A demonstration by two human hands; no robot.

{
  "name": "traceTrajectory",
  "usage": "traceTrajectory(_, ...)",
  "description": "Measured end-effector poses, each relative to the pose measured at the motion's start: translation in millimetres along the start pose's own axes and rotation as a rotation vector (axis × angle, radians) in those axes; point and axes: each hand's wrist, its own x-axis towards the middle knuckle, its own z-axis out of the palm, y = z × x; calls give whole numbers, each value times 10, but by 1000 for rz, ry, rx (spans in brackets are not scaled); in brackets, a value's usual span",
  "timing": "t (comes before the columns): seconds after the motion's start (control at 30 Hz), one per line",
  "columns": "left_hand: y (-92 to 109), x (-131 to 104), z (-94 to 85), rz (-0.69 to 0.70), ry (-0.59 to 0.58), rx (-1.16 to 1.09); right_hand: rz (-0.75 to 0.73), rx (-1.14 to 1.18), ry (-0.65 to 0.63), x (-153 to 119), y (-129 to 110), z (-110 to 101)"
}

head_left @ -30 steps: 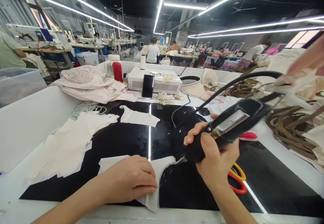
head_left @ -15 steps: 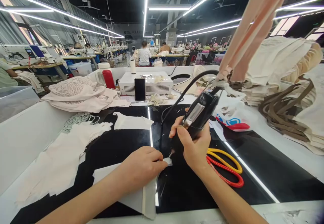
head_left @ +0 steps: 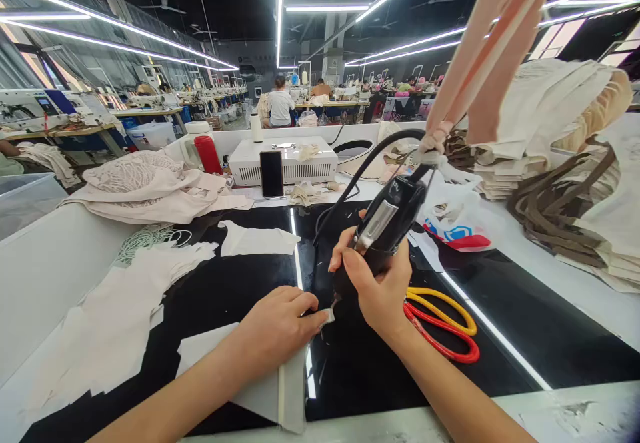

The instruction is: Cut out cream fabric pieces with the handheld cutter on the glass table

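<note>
My right hand (head_left: 377, 286) is wrapped round a black corded handheld tool (head_left: 385, 219) with a thin metal tip pointing down and left. Pink cloth strips (head_left: 493, 49) tied at its top run upward. My left hand (head_left: 283, 323) pinches the end of a pale fabric piece (head_left: 289, 396), which lies on the black glossy work surface (head_left: 370, 376). A small corner of the fabric sticks out past the left fingertips, close to the tool's tip; I cannot tell whether they touch. The left forearm hides part of the fabric.
Cut fabric pieces (head_left: 110, 309) lie at the left, with another piece (head_left: 257, 239) ahead. Orange-handled and red-handled loops (head_left: 445, 329) rest beside my right wrist. Behind stand a phone (head_left: 271, 175), a white metal box (head_left: 245, 163) and a red bottle (head_left: 207, 155). Fabric stacks (head_left: 555, 109) fill the right.
The view has shifted slightly. Less of the fabric's end shows beyond my left fingertips, and it looks turned up at an angle. Both hands keep their holds.
</note>
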Motion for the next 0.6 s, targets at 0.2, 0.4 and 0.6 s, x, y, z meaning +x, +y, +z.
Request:
traceTrajectory(0.2, 22, -19, -40, -23, -10, -5, -1, 9, 0, -3, 10, -7)
traceTrajectory(0.4, 35, 0, -95, -29, -56, -19, -7, 33, 6, 19, -7, 9)
traceTrajectory(0.6, 23, -10, -89, -27, -60, -36, -24, 67, 6, 40, -46, 27)
